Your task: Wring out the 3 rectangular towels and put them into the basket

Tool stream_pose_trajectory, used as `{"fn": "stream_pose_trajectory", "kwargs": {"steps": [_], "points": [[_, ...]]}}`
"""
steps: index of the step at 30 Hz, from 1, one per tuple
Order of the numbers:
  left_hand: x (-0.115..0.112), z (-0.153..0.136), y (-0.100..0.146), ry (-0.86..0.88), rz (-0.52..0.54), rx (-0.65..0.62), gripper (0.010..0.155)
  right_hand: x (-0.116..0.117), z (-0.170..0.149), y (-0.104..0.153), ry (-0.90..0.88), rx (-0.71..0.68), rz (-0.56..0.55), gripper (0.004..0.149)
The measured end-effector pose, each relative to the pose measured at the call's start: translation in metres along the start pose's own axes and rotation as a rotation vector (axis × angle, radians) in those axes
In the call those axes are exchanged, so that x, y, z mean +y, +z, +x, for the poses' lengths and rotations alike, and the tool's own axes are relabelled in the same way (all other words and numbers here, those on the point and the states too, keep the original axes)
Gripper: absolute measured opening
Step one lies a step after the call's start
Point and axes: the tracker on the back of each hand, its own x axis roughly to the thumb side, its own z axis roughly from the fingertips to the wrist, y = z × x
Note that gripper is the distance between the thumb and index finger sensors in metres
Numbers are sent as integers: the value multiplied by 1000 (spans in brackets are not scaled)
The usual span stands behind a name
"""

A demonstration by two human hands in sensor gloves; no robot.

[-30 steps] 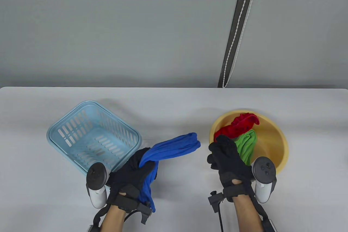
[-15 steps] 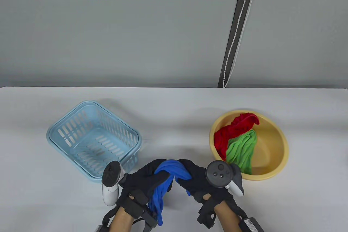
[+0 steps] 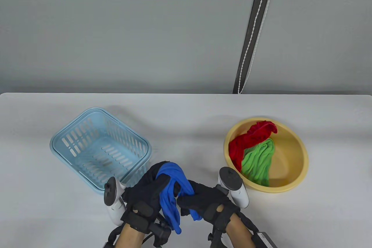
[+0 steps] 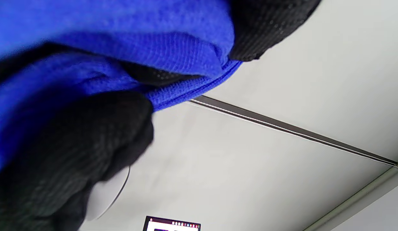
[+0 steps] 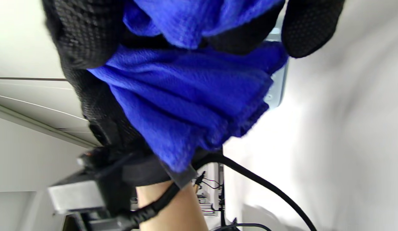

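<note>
Blue towel (image 3: 171, 184) twisted, near-vertical

yellow bowl (image 3: 300, 155) on the white table (image 3: 189, 120) (grey wall (image 3: 130, 27) behind).

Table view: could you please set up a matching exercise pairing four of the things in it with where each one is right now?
Things:
1. twisted blue cloth towel
2. crumpled red cloth towel
3. light blue slotted plastic basket
4. round yellow plastic basin

Places:
A. on the table's right side, holding two towels
B. gripped between both hands, above the table's near edge
C. on the table's left side, no towel in it
D. in the basin, on its far side, next to the green cloth towel

Pairs: 1-B, 2-D, 3-C, 4-A
</note>
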Motion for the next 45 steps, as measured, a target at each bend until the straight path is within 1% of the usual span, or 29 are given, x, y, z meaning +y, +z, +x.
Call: {"fn": "stream_pose_trajectory", "kwargs": {"steps": [3,6,8,10,13,14,16,18,20,22,24,25,27,29,31,34,36,37,38,39,40,42,44,45], "points": [[-5,0,1,5,12,-22,59,12,3,-4,65,50,19,95],[-6,2,2,-8,40,-48,59,22,2,-8,13,66,14,92],[-7,4,3,-33,36,-58,59,23,2,-9,6,72,2,84],[-9,5,2,-72,30,-74,59,23,2,-9,26,78,-13,69],[-10,6,1,-121,35,-103,59,23,4,-5,86,62,-107,54],[-10,7,2,-127,43,-111,60,23,6,-4,110,35,-129,52],[-9,10,1,-136,64,-137,60,19,10,-1,151,6,-163,49],[-9,13,1,-156,46,-153,61,17,13,1,155,-24,-180,47],[-10,17,1,-192,25,-160,62,14,15,5,164,-32,-251,46],[-8,19,1,-229,13,-159,62,10,16,7,199,-23,-283,47],[-5,20,2,-280,19,-160,63,6,18,10,252,-26,-307,50],[-3,20,2,-316,20,-157,64,3,19,11,307,-21,-334,53],[1,21,3,-380,34,-164,69,-1,19,15,386,-10,-370,52],[3,23,4,-501,38,-178,71,-5,19,19,431,8,-410,51],[0,26,5,-677,20,-203,72,-10,19,22,513,40,-462,50],[-13,30,7,-953,-21,-254,73,-16,21,25,626,96,-493,50],[-27,32,10,-1290,-65,-285,78,-22,20,27,657,118,-498,49],[-34,32,12,-1432,-86,-308,82,-25,19,28,663,140,-491,48],[-40,30,13,-1521,-108,-339,86,-27,19,29,666,152,-483,47],[-47,28,15,-1615,-153,-381,89,-31,18,29,664,172,-471,47],[-52,25,15,-1666,-186,-399,94,-33,18,29,661,190,-457,47],[-64,18,17,-1792,-274,-432,101,-36,16,28,636,238,-389,47],[-76,9,19,-1954,-368,-474,106,-36,12,27,599,272,-311,46],[-80,6,20,-2015,-396,-485,107,-36,10,26,586,267,-285,46]]}}
